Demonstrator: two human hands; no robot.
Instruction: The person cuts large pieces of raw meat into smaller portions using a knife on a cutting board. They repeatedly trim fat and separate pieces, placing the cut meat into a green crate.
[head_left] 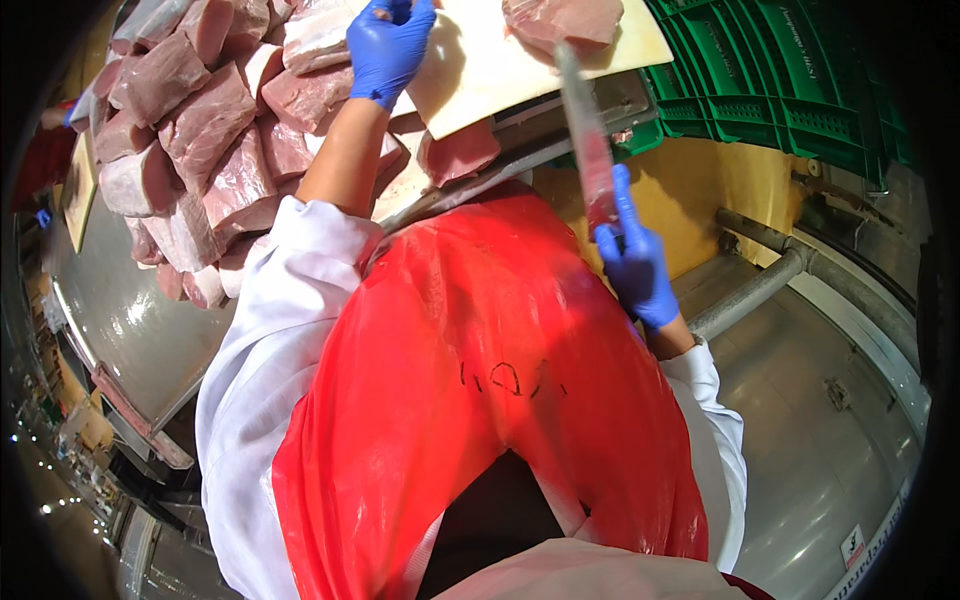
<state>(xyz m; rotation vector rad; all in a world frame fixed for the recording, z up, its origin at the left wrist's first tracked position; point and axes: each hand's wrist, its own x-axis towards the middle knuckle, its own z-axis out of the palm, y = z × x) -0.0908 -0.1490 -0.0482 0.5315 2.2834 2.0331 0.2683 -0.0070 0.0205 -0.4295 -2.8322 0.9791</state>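
My right hand (638,270), in a blue glove, grips a long knife (590,150) with its index finger stretched along the handle end. The blade is smeared red and points away from me, its tip by a pale pink meat piece (565,22) on the white cutting board (490,75). At the board's left edge, my blue-gloved left hand (388,55) is raised with fingers curled. The frame's top edge cuts off part of it, and whatever it may hold cannot be made out. Another meat piece (460,155) lies partly under the board's near edge.
A large heap of meat pieces (215,130) covers the table at left. Green crates (770,75) stand at far right. Below them runs a metal pipe frame (760,290). At the far left edge, another person's red sleeve (45,150) shows beside a second board (80,190).
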